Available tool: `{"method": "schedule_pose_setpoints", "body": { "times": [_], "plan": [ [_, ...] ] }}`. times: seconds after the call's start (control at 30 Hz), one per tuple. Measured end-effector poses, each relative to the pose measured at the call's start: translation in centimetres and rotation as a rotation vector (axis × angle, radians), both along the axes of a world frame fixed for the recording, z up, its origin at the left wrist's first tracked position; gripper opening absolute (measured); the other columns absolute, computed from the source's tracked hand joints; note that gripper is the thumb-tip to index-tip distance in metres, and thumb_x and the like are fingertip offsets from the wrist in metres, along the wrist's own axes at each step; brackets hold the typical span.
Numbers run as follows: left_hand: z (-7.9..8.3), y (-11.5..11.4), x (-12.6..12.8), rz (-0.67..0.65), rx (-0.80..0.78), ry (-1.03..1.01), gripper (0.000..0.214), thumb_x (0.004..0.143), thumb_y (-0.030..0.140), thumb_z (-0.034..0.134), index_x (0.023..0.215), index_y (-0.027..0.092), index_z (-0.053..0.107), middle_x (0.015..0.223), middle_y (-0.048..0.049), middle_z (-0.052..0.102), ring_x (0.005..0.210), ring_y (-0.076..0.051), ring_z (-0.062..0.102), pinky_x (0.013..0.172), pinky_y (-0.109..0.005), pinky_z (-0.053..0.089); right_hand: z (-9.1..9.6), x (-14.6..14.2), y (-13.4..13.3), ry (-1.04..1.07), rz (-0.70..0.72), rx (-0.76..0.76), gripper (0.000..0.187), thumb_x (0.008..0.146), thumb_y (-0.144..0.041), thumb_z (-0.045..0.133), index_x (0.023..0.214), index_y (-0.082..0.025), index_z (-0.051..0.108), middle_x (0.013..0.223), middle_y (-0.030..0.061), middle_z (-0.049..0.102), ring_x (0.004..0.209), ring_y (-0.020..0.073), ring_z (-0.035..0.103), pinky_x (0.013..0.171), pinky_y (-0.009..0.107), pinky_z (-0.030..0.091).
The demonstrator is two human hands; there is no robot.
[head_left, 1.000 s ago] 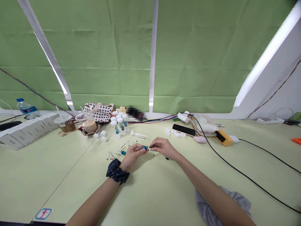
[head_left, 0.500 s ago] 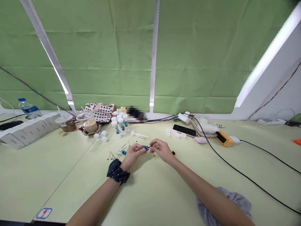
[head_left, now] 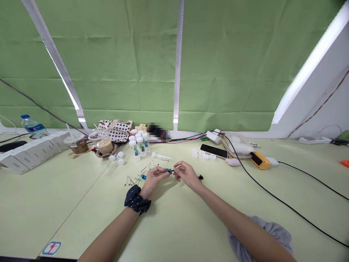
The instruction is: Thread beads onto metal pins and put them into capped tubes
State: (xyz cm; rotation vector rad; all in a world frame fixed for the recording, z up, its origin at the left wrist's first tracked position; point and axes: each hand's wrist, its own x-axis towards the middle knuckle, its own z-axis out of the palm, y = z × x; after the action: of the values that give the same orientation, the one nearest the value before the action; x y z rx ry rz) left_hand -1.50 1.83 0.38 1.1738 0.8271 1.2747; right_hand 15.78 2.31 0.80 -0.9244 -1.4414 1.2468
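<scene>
My left hand (head_left: 156,176) pinches a small blue metallic part (head_left: 168,171) with a thin metal rod running back from it over the fingers. My right hand (head_left: 187,174) meets it from the right, its fingertips closed around the part's dark end. Left of my left hand lie several thin bent metal rods (head_left: 131,179) and another small blue part (head_left: 143,177). Beside my right wrist are small black pieces (head_left: 201,177). A clear tube with a white cap (head_left: 161,155) lies just beyond my hands.
Capped tubes (head_left: 139,144) with coloured parts stand behind, near loose white caps (head_left: 120,155). Drink cups (head_left: 102,142) and white boxes (head_left: 35,151) are at left. A phone (head_left: 214,151), a yellow device (head_left: 260,160) and a black cable (head_left: 261,187) lie at right.
My right hand's fingers have shifted slightly at the dark end, the lower fingers curling a little. My left hand holds the blue part in nearly the same place.
</scene>
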Motion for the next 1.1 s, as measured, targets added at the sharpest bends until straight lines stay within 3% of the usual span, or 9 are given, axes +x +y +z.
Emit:
{"method": "schedule_pose_setpoints", "body": {
  "times": [0.13,0.33,0.57,0.77,0.93,1.1],
  "plan": [
    [0.15,-0.11,0.07,0.0,0.016,0.007,0.022,0.058,0.023,0.077,0.074,0.014,0.063,0.082,-0.0073,0.071,0.078,-0.02,0.065,0.08,-0.037,0.048,-0.19,-0.28,-0.03,0.029,0.0,-0.047,0.036,0.073,-0.052,0.057,0.08,-0.017,0.052,0.063,-0.0005,0.061,0.044,0.0103,0.057,0.048,0.024,0.046],
    [0.16,-0.04,-0.1,0.032,0.037,0.024,0.021,0.061,0.023,0.075,0.076,0.014,0.064,0.085,-0.0077,0.071,0.08,-0.021,0.065,0.08,-0.037,0.048,0.33,-0.14,-0.3,0.103,0.078,-0.08,0.04,0.064,-0.045,0.069,0.086,-0.015,0.055,0.07,0.0025,0.064,0.056,0.0144,0.063,0.057,0.028,0.051],
    [0.29,-0.31,-0.02,0.02,0.061,0.044,0.018,0.059,0.021,0.076,0.072,0.015,0.064,0.084,-0.0052,0.068,0.08,-0.019,0.064,0.078,-0.032,0.049,0.07,-0.1,-0.11,0.024,0.033,-0.153,0.042,0.07,-0.055,0.059,0.069,-0.013,0.059,0.057,0.0003,0.058,0.041,0.0084,0.051,0.041,0.021,0.042],
    [-0.01,-0.16,0.11,0.007,0.083,0.075,0.018,0.059,0.019,0.075,0.073,0.015,0.065,0.084,-0.0044,0.066,0.08,-0.018,0.063,0.077,-0.03,0.049,0.09,-0.47,-0.2,0.077,-0.002,-0.21,0.041,0.07,-0.057,0.057,0.078,-0.017,0.052,0.053,-0.0025,0.057,0.037,0.0083,0.048,0.035,0.02,0.038],
    [0.08,0.12,-0.26,0.052,0.101,0.097,0.016,0.061,0.02,0.074,0.073,0.015,0.065,0.083,-0.006,0.067,0.078,-0.018,0.061,0.076,-0.031,0.049,0.58,-0.53,-0.63,0.137,0.078,-0.206,0.04,0.064,-0.049,0.067,0.082,-0.017,0.051,0.061,-0.0005,0.061,0.046,0.0114,0.057,0.046,0.025,0.047],
    [0.24,-0.18,-0.23,0.019,0.099,0.096,0.017,0.06,0.02,0.074,0.074,0.015,0.066,0.085,-0.0062,0.067,0.079,-0.018,0.062,0.076,-0.031,0.049,0.33,-0.33,-0.37,0.059,0.024,-0.203,0.037,0.067,-0.05,0.064,0.071,-0.014,0.059,0.062,0.0013,0.06,0.048,0.0097,0.054,0.044,0.022,0.044]
  ]
}}
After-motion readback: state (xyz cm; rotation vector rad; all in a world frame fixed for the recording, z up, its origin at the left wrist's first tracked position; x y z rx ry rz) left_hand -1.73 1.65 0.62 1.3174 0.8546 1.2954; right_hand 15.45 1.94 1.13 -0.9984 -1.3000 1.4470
